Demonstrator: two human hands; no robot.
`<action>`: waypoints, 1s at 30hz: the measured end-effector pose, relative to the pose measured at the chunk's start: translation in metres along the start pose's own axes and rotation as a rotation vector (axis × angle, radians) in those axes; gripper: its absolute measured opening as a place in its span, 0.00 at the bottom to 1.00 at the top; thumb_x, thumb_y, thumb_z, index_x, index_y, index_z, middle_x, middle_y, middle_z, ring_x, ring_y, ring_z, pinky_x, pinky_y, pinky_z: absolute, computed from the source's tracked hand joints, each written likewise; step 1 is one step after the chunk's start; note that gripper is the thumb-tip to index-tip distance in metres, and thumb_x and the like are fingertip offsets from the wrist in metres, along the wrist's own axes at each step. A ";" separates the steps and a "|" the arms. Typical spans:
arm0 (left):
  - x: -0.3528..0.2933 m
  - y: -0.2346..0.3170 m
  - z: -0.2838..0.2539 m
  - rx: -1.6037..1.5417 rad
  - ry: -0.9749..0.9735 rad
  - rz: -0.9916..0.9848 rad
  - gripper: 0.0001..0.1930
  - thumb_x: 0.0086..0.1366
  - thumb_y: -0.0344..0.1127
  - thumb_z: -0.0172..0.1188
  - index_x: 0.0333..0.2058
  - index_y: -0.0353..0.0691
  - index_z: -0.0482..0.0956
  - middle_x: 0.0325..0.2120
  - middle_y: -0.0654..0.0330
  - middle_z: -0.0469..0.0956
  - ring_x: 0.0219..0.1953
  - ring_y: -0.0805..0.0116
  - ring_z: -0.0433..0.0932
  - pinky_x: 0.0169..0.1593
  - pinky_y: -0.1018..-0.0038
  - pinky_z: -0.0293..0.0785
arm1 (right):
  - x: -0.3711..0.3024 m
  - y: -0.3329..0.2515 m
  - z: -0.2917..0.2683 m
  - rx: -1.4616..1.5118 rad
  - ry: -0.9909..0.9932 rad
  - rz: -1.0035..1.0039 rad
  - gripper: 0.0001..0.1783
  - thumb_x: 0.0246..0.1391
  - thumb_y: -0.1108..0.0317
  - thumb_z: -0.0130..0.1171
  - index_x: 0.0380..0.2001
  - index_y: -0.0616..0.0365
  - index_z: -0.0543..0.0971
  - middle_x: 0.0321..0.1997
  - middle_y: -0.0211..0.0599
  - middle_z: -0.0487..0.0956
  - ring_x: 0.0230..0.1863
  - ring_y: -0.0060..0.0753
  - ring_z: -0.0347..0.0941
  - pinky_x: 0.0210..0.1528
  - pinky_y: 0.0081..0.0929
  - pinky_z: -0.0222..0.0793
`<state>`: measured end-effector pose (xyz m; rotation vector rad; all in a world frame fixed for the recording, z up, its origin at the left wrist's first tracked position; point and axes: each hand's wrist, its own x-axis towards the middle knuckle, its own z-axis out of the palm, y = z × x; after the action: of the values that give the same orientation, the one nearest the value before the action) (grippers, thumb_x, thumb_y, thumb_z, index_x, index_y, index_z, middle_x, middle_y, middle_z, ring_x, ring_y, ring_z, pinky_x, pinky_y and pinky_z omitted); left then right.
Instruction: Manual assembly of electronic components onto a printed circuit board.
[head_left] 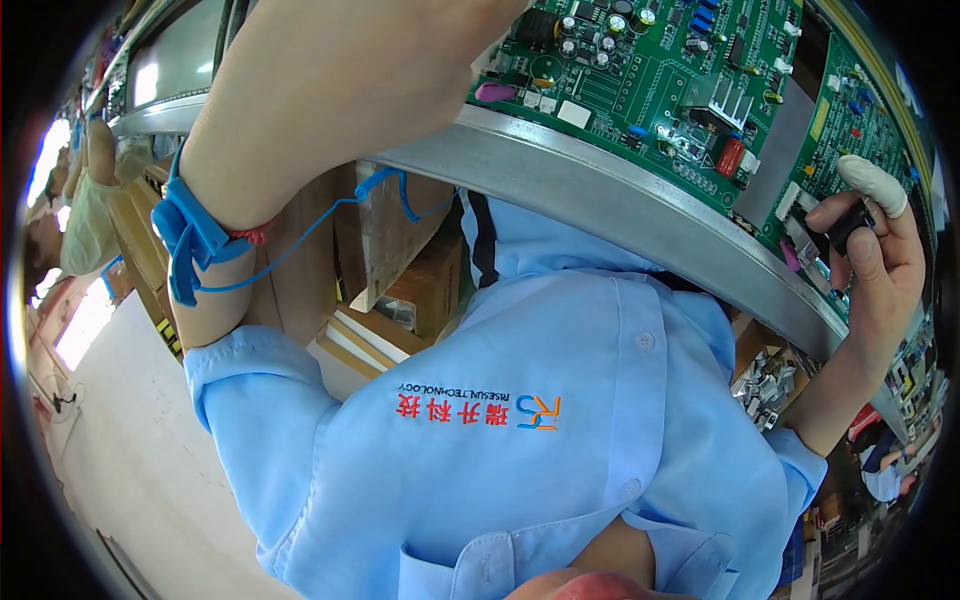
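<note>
My right hand [885, 240] is at the right, over the edge of a green circuit board [860, 120]. Between its thumb and fingers is a small black electronic component [850, 226]; one finger wears a white finger cot [872, 183]. My left hand [450, 60] reaches past the top edge of the picture beside a larger green circuit board [640, 90], so its fingers are hidden. That board carries capacitors, a metal heatsink [718, 103] and a red cylindrical part [731, 156]. A blue wrist strap [200, 235] with a coiled cord circles my left wrist.
A metal rail [560, 155] runs along the boards' near edge. Cardboard boxes [425, 285] stand below it at the left. A container of small metal parts [768, 385] sits under the rail at the right. Another person's arm [100, 150] shows at the far left.
</note>
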<state>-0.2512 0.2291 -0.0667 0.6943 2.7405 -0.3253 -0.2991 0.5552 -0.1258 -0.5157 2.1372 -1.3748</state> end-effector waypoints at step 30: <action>-0.020 -0.023 0.032 -0.937 0.372 -0.234 0.09 0.54 0.26 0.63 0.36 0.35 0.79 0.31 0.58 0.79 0.35 0.67 0.77 0.51 0.69 0.66 | 0.004 -0.033 0.029 -0.204 0.205 -0.160 0.16 0.51 0.76 0.59 0.45 0.63 0.77 0.33 0.31 0.78 0.26 0.11 0.66 0.25 0.10 0.59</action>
<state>-0.2382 0.1916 -0.0859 0.1745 2.8302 1.0779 -0.2834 0.5191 -0.1060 -0.6624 2.4662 -1.3507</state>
